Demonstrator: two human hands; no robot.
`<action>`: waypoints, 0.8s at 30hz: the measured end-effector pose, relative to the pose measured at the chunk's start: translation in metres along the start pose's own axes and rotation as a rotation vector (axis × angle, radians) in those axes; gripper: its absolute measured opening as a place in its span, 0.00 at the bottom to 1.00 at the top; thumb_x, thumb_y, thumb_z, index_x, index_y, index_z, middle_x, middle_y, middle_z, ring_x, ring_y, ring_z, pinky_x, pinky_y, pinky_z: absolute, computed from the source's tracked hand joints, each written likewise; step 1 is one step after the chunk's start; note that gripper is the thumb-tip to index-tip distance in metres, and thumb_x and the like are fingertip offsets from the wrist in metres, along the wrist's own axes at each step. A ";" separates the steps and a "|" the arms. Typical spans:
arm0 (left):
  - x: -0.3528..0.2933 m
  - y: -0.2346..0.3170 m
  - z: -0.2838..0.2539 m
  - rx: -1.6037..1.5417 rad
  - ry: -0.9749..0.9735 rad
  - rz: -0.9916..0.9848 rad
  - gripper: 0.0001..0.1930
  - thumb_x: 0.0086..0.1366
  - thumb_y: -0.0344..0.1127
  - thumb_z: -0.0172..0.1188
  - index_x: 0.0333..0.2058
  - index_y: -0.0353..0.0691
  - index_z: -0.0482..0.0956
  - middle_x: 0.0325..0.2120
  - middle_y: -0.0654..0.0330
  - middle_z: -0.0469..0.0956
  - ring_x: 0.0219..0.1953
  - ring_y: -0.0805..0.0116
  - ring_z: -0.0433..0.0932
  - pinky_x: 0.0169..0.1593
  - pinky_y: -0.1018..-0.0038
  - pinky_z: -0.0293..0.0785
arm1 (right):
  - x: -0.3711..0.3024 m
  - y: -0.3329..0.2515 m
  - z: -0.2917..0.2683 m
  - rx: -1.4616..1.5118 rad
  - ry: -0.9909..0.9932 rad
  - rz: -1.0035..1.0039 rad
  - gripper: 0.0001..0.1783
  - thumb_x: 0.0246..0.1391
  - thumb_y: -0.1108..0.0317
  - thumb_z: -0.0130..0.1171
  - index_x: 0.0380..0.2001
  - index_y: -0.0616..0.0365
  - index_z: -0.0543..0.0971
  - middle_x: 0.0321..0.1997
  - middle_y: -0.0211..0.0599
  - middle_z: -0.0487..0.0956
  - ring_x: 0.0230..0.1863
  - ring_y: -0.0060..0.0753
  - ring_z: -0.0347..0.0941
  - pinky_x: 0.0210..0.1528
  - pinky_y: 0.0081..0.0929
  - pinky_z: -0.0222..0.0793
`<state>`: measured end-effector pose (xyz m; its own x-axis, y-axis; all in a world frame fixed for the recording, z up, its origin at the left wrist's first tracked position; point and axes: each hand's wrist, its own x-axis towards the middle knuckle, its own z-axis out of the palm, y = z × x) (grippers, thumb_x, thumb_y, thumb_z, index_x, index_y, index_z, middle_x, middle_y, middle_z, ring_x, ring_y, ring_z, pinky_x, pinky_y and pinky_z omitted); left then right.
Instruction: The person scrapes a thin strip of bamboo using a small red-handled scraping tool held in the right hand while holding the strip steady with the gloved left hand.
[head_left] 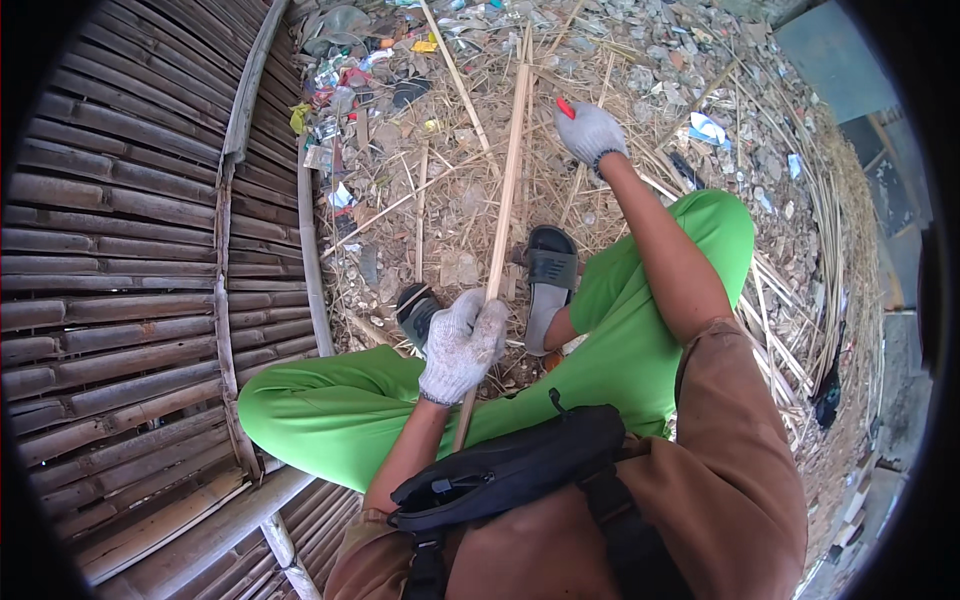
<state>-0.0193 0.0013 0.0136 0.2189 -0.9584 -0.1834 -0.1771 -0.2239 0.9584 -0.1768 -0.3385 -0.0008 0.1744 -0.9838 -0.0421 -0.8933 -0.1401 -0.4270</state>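
Head view showed us the left hand [462, 345], in a white knitted glove, closed narrowly around a long pale bamboo strip [507, 190]. The strip ran from beside the black waist bag [510, 468], over the bright green trousers [325, 410], through this hand and then forward, passing in our view between the two dark slide sandals [552, 264]. The right hand [591, 136], also gloved, was farther forward, to the right of the strip and apart from it. Its fingers were curled, and it held a red object [565, 107]; only a small part showed, so we could not tell its kind. On the ground we saw thin bamboo splinters [421, 215] and scattered plastic litter [708, 128]. At the left there was a structure of brown bamboo poles [120, 320].
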 end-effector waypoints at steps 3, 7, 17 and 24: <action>0.006 0.003 -0.006 -0.321 -0.040 -0.301 0.10 0.78 0.40 0.60 0.43 0.38 0.78 0.22 0.66 0.75 0.21 0.77 0.73 0.26 0.78 0.74 | -0.018 -0.005 0.010 0.583 -0.112 -0.017 0.31 0.66 0.38 0.56 0.36 0.61 0.84 0.33 0.45 0.85 0.35 0.41 0.83 0.43 0.41 0.77; 0.010 -0.004 -0.013 -0.432 -0.026 -0.359 0.12 0.79 0.41 0.59 0.41 0.38 0.78 0.23 0.65 0.75 0.21 0.77 0.73 0.26 0.77 0.74 | -0.082 -0.051 0.019 0.731 -0.372 -0.125 0.31 0.63 0.37 0.63 0.36 0.61 0.81 0.27 0.34 0.80 0.30 0.30 0.77 0.39 0.35 0.74; -0.009 0.008 -0.003 -0.147 -0.236 -0.252 0.14 0.80 0.43 0.58 0.51 0.37 0.77 0.23 0.68 0.74 0.23 0.80 0.73 0.27 0.79 0.74 | -0.019 -0.023 -0.005 1.057 -0.246 0.124 0.26 0.68 0.43 0.63 0.38 0.60 0.83 0.21 0.27 0.75 0.16 0.21 0.69 0.20 0.26 0.66; -0.044 0.058 -0.048 0.421 -0.436 0.106 0.21 0.76 0.38 0.60 0.62 0.35 0.73 0.27 0.53 0.82 0.28 0.61 0.84 0.35 0.66 0.80 | 0.050 0.082 -0.087 1.465 0.376 0.290 0.20 0.67 0.50 0.65 0.41 0.59 0.83 0.26 0.32 0.79 0.23 0.27 0.74 0.25 0.30 0.69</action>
<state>0.0069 0.0389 0.0874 -0.2176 -0.9437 -0.2493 -0.5596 -0.0886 0.8240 -0.2778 -0.4091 0.0407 -0.2399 -0.9589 -0.1514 0.3392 0.0633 -0.9386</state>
